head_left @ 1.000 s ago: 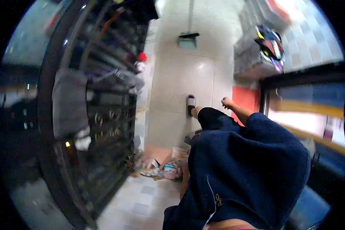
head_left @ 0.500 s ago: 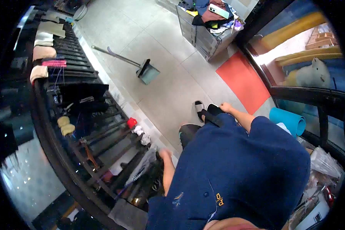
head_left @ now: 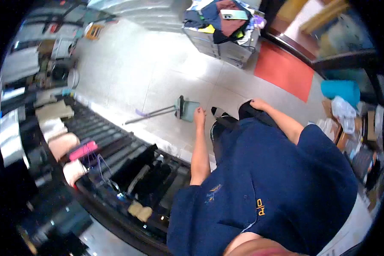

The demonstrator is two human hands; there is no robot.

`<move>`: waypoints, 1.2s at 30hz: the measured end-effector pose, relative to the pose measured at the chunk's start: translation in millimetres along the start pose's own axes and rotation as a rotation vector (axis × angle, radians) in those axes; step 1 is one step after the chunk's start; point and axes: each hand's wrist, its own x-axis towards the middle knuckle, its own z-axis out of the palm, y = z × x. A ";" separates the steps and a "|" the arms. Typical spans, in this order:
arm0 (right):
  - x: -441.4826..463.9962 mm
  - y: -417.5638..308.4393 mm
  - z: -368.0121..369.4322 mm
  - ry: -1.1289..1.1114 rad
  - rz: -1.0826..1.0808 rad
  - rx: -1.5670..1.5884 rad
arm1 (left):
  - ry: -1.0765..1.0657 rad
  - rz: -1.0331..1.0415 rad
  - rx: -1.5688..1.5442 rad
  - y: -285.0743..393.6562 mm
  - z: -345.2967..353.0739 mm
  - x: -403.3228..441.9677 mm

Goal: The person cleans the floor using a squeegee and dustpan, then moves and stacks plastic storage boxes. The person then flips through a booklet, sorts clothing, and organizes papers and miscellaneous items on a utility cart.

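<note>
My left hand (head_left: 199,115) is in front of my body with its fingers curled in and nothing visible in them. In the view it overlaps the edge of a grey-green dustpan (head_left: 189,110) with a long handle, which stands on the floor further down; I see no grip on it. My right hand (head_left: 257,103) hangs by my dark trousers, fingers loosely curled, with nothing visible in it. A slippered foot shows between the hands.
A dark railing (head_left: 99,128) with hung cloths, among them a pink cloth (head_left: 83,150), runs along the left. A cabinet (head_left: 217,50) carries heaped clothes and a phone (head_left: 234,15). A red mat (head_left: 286,70), a teal rolled mat (head_left: 340,91) and plastic bags (head_left: 343,112) are on the right.
My view has turned and moved along the floor, so the dustpan appears nearer. My left hand has come away from beside the railing to in front of me. My right hand stays by my side.
</note>
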 end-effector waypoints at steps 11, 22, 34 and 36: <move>28.9 -54.5 -121.9 -0.190 0.324 0.359 | -0.516 0.198 0.706 -14.2 -4.7 129.8; 209.7 -127.9 -382.6 0.953 -0.301 -0.173 | -0.324 0.419 0.337 315.1 126.5 317.6; 231.7 -113.7 -394.8 0.785 -0.062 0.371 | -0.272 -0.274 -0.234 400.3 238.0 365.2; 215.3 -103.0 -383.9 0.827 -0.093 0.798 | -0.171 0.062 -0.405 399.1 251.3 359.2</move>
